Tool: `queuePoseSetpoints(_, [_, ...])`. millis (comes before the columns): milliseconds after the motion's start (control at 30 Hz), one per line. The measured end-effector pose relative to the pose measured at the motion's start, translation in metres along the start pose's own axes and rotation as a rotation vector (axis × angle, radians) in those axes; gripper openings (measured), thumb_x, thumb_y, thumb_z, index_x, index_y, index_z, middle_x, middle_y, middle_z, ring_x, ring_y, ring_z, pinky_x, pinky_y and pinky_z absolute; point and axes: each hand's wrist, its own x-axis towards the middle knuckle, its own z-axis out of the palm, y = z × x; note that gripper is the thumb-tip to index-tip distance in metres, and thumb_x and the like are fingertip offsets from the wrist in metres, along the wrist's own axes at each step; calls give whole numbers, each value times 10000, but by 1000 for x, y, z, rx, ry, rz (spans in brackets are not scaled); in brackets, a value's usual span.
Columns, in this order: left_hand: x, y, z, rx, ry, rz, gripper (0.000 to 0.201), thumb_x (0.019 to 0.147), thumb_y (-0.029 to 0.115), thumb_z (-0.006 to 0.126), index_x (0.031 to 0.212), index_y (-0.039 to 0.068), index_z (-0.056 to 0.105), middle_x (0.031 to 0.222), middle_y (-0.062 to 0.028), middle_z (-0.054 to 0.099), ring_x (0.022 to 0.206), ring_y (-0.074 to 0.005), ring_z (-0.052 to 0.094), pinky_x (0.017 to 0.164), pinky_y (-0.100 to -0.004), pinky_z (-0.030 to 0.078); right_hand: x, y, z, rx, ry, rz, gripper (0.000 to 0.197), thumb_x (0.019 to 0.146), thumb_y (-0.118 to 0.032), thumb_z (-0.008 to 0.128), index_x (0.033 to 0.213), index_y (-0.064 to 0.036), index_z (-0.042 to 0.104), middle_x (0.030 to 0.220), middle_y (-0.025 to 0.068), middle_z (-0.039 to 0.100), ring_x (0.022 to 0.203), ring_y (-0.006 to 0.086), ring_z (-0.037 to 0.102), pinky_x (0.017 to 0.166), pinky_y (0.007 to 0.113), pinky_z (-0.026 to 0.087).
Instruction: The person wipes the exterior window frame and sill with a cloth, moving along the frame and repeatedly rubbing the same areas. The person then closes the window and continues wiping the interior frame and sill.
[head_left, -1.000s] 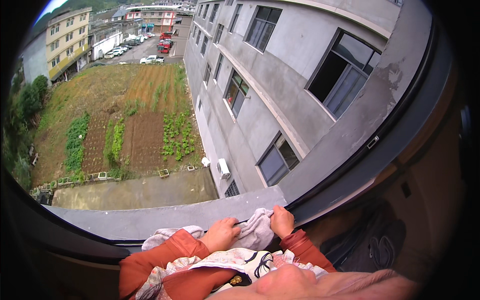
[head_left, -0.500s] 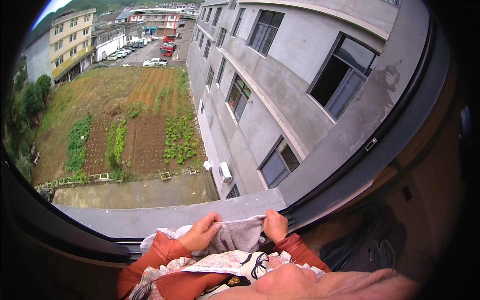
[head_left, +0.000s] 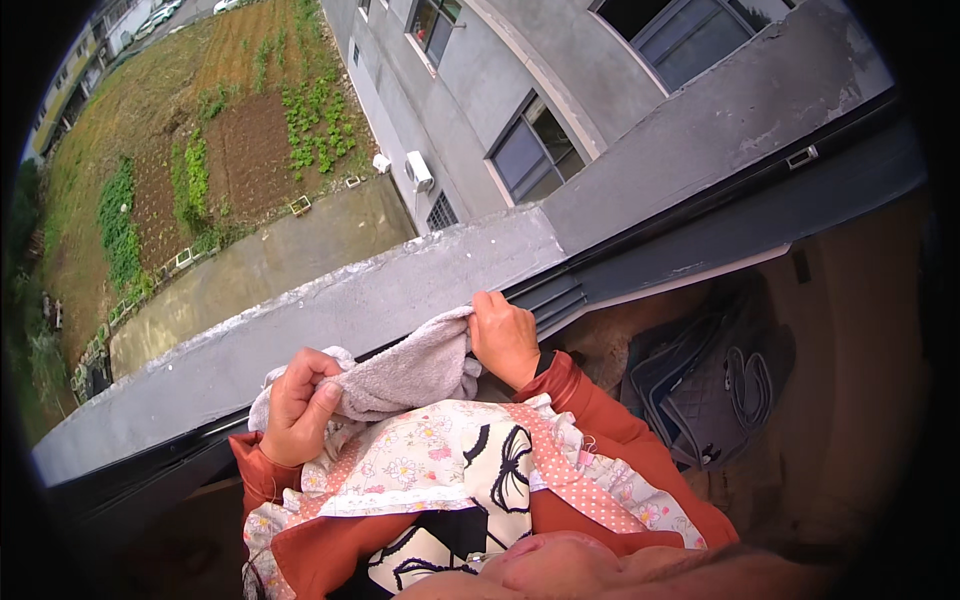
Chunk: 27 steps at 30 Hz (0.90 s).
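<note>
Along the grey sill's edge [head_left: 270,342], both hands [head_left: 300,408] [head_left: 503,340] pinch a cloth [head_left: 410,375], open air beyond.

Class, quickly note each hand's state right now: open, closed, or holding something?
Left hand: closed, holding the light grey cloth.
Right hand: closed, holding the same cloth.

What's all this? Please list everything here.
Terry cloth: 1, pale grey, lower centre
Ledge: 1, grey, across middle
Window frame: 1, dark, along ledge
Nearby building: 1, grey, upper centre
Windows: at least three, dark-framed, in its wall
Air-conditioner unit: 1, white, upper centre
Garden plot: 1, brown-green, upper left
Cars: at least two, white, top left
Far building: 1, yellowish, left edge
Fabric pile: 1, dark, lower right
Frilled garment: 1, floral cream, bottom centre
Sleeves: 2, rust, bottom
Left hand: 1, bare, gripping cloth
Right hand: 1, bare, gripping cloth
</note>
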Motion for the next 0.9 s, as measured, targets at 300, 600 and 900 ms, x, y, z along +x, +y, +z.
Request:
queuePoseSetpoints(300, [-27,0,-15,-163,29,76,100,958,83,523,1014,2,503,894,-91,608,760,-115,548,698,-270,454,-7,-23,-9,74,-118,-116,140,838,-124,638,867,-34,535,783,174,593,614,350,642,528,441,517])
queuePoseSetpoints(600, [-70,15,-25,-48,-74,253,81,907,51,564,969,2,548,844,-169,657,708,-272,643,666,-353,512,-5,-46,-11,184,-269,-191,164,795,-74,664,932,-30,584,833,179,620,684,395,631,594,473,506])
queuePoseSetpoints(900, [-76,27,-2,-9,82,248,126,892,43,606,996,0,550,924,-163,672,786,-210,659,728,-303,510,-1,-39,-14,185,-314,-264,131,833,-63,640,939,-27,571,822,188,609,702,400,621,602,475,496])
